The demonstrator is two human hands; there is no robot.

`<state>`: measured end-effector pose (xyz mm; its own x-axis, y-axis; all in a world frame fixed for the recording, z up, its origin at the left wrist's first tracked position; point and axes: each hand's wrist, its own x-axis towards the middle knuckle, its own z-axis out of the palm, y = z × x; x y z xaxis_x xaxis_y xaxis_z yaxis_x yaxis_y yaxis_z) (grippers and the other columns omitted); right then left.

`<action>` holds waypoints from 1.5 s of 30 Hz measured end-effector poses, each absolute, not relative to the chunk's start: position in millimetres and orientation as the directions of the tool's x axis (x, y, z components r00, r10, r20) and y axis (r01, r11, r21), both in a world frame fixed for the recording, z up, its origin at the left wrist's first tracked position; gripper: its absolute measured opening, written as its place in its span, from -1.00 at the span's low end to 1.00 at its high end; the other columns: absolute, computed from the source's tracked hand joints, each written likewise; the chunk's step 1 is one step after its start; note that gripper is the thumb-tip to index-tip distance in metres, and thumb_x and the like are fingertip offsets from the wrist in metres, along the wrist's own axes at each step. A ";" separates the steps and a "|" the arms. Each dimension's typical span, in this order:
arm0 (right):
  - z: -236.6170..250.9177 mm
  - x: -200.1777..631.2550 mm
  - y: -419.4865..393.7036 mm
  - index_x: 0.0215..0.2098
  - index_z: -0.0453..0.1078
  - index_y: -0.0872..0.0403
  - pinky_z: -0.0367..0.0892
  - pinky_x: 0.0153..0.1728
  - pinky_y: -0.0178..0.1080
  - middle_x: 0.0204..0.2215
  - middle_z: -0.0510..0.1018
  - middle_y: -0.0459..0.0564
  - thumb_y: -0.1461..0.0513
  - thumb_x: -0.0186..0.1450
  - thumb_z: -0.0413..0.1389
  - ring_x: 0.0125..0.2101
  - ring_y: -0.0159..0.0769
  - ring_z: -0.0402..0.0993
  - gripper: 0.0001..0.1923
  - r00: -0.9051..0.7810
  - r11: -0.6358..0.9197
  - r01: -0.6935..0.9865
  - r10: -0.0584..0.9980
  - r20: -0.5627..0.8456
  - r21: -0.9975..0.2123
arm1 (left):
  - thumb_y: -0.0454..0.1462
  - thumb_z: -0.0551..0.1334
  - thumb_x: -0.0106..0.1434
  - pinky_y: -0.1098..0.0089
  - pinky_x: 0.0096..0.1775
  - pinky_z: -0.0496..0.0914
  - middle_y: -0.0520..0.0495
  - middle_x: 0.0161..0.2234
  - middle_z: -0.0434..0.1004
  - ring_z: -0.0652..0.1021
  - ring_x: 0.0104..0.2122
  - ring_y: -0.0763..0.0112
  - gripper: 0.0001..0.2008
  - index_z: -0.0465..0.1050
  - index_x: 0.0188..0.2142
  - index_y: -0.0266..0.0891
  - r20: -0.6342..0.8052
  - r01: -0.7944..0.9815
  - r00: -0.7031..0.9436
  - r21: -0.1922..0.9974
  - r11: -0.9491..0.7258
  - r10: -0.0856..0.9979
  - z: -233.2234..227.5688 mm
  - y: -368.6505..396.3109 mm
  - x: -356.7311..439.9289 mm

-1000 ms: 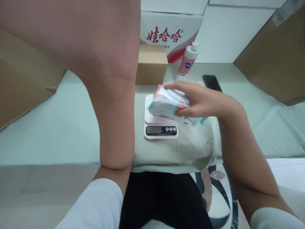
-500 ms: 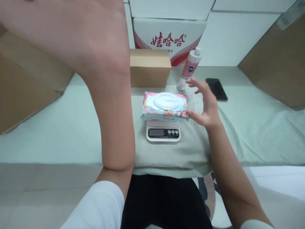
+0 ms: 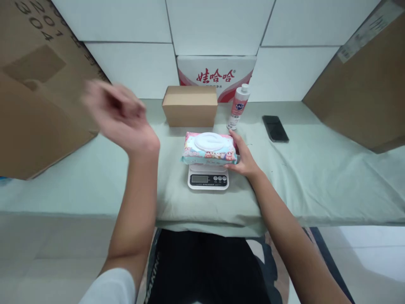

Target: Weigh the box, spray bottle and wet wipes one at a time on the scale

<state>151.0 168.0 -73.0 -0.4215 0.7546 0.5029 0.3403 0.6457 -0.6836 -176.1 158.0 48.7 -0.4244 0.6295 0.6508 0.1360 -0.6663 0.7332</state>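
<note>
A pack of wet wipes (image 3: 209, 148) with a white lid lies flat on a small white kitchen scale (image 3: 208, 179) on the pale green table cover (image 3: 95, 169). My right hand (image 3: 243, 157) rests against the pack's right end, fingers touching it. My left hand (image 3: 118, 116) is raised in the air to the left of the scale, blurred by motion, fingers loosely curled and holding nothing.
Behind the scale stand a small brown cardboard box (image 3: 190, 105), a pink-and-white bottle (image 3: 238, 106) and a white carton with red characters (image 3: 217, 76). A black phone (image 3: 275, 128) lies at the right. Large cardboard sheets lean at the left (image 3: 31, 105) and right (image 3: 367, 88).
My right hand set the wipes pack on the scale, let go, then came back to touch its right end. My left arm dropped away from the camera to the left.
</note>
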 end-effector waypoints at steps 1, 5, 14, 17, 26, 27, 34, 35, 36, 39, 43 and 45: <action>-73.1 149.6 167.9 0.52 0.03 -0.06 0.33 0.29 0.27 0.27 0.38 0.23 -0.41 0.02 0.31 0.25 0.29 0.38 0.29 -0.426 0.648 0.341 0.752 0.503 -0.681 | 0.21 -0.26 0.53 0.39 -0.30 0.39 0.06 -0.37 0.42 0.50 -0.34 0.58 -0.34 0.36 -0.27 -0.16 0.666 0.150 -0.451 0.713 -0.685 0.594 25.0 148.0 -165.9; -71.8 145.6 165.9 0.51 0.03 -0.06 0.30 0.31 0.30 0.21 0.39 0.25 -0.35 0.03 0.35 0.22 0.29 0.39 0.26 -0.433 0.670 0.359 0.736 0.520 -0.650 | 0.25 0.17 0.36 0.17 0.16 0.47 -0.16 0.11 0.59 0.53 0.20 0.14 -0.39 0.48 0.08 -0.16 0.437 0.203 -0.177 0.893 -0.402 0.882 -52.5 110.5 -141.7; -69.7 141.6 160.8 0.48 0.07 -0.07 0.43 0.22 0.25 0.25 0.39 0.24 -0.27 0.10 0.35 0.22 0.25 0.42 0.14 -0.393 0.638 0.329 0.763 0.513 -0.696 | 0.21 0.27 0.32 0.04 0.47 0.19 -0.23 0.43 0.32 0.26 0.47 -0.04 -0.08 0.09 0.49 -0.16 0.222 0.181 0.053 0.957 -0.228 0.974 -71.7 92.7 -130.3; -68.8 140.2 159.8 0.48 0.07 -0.04 0.43 0.23 0.21 0.25 0.38 0.25 -0.20 0.14 0.36 0.21 0.19 0.42 0.10 -0.391 0.645 0.303 0.756 0.525 -0.702 | 0.18 0.28 0.33 0.05 0.45 0.22 -0.22 0.38 0.40 0.31 0.45 -0.03 -0.10 0.10 0.50 -0.15 0.214 0.202 0.045 0.955 -0.218 0.976 -75.3 93.3 -131.6; -65.4 137.9 155.9 0.47 0.10 -0.04 0.37 0.28 0.18 0.21 0.41 0.19 -0.04 0.20 0.37 0.20 0.14 0.42 -0.02 -0.420 0.702 0.280 0.703 0.574 -0.655 | 0.15 0.22 0.38 0.07 0.33 0.37 -0.21 0.25 0.56 0.52 0.28 0.02 -0.12 0.07 0.51 -0.23 0.180 0.320 0.030 0.930 -0.180 0.983 -76.4 91.3 -133.3; -62.8 137.8 153.2 0.46 0.11 -0.04 0.38 0.27 0.18 0.20 0.41 0.19 -0.01 0.21 0.37 0.19 0.14 0.42 -0.03 -0.420 0.713 0.287 0.694 0.585 -0.640 | 0.15 0.22 0.38 0.06 0.32 0.38 -0.22 0.23 0.58 0.54 0.26 0.02 -0.13 0.10 0.51 -0.23 0.191 0.326 0.032 0.926 -0.191 0.981 -74.8 90.5 -133.2; -41.0 159.8 89.2 0.45 0.15 -0.04 0.44 0.18 0.15 0.19 0.42 0.20 -0.04 0.19 0.41 0.18 0.15 0.43 -0.03 -0.173 0.644 0.454 0.741 0.648 -0.616 | 0.16 0.32 0.31 0.15 0.24 0.47 -0.24 0.24 0.56 0.54 0.24 -0.01 -0.20 0.34 0.37 -0.24 0.345 0.133 -0.003 0.930 -0.342 0.938 -31.2 85.3 -78.3; -41.5 167.3 77.0 0.43 0.17 -0.02 0.45 0.16 0.14 0.19 0.43 0.20 -0.04 0.19 0.41 0.17 0.14 0.44 -0.04 -0.094 0.598 0.492 0.759 0.644 -0.633 | 0.15 0.33 0.31 0.18 0.24 0.47 -0.23 0.23 0.57 0.55 0.23 0.01 -0.26 0.40 0.32 -0.23 0.350 0.088 -0.021 0.934 -0.346 0.937 -22.7 85.8 -59.8; -43.5 175.6 66.3 0.41 0.20 0.00 0.44 0.16 0.14 0.19 0.44 0.21 -0.05 0.19 0.41 0.17 0.14 0.45 -0.06 -0.006 0.544 0.526 0.771 0.636 -0.654 | 0.14 0.35 0.30 0.20 0.21 0.48 -0.21 0.20 0.59 0.57 0.20 0.04 -0.31 0.45 0.26 -0.22 0.348 0.045 -0.038 0.937 -0.346 0.937 -15.1 87.4 -39.6; -54.9 200.8 50.2 0.37 0.25 0.05 0.39 0.18 0.18 0.19 0.43 0.22 -0.08 0.17 0.41 0.17 0.17 0.44 -0.08 0.238 0.371 0.604 0.761 0.603 -0.706 | 0.07 0.39 0.28 0.22 0.16 0.51 -0.20 0.10 0.64 0.62 0.11 0.11 -0.43 0.49 0.14 -0.20 0.250 -0.016 -0.044 0.968 -0.250 0.967 -2.7 101.3 22.7; -68.2 220.3 71.3 0.32 0.27 0.11 0.28 0.26 0.25 0.16 0.42 0.24 -0.10 0.12 0.39 0.20 0.20 0.36 -0.07 0.428 0.174 0.675 0.699 0.573 -0.717 | -0.09 0.35 0.35 0.20 0.34 0.34 -0.30 0.23 0.52 0.49 0.29 0.11 -0.51 0.40 0.17 -0.24 0.163 0.010 -0.091 0.987 -0.163 0.982 -9.9 140.3 86.8; -69.3 220.0 93.2 0.29 0.28 0.11 0.26 0.28 0.26 0.15 0.41 0.25 -0.12 0.07 0.37 0.22 0.22 0.32 -0.07 0.497 0.100 0.654 0.691 0.525 -0.750 | -0.13 0.34 0.35 0.21 0.43 0.21 -0.36 0.36 0.37 0.36 0.41 0.10 -0.42 0.31 0.28 -0.27 0.145 0.029 -0.098 0.989 -0.143 0.985 -16.4 159.7 105.2</action>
<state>220.0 93.2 -69.3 0.4968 0.6910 0.5250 0.6536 0.1000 -0.7502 105.2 159.7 -16.4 -0.0975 0.9846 0.1450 0.0289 -0.1429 0.9893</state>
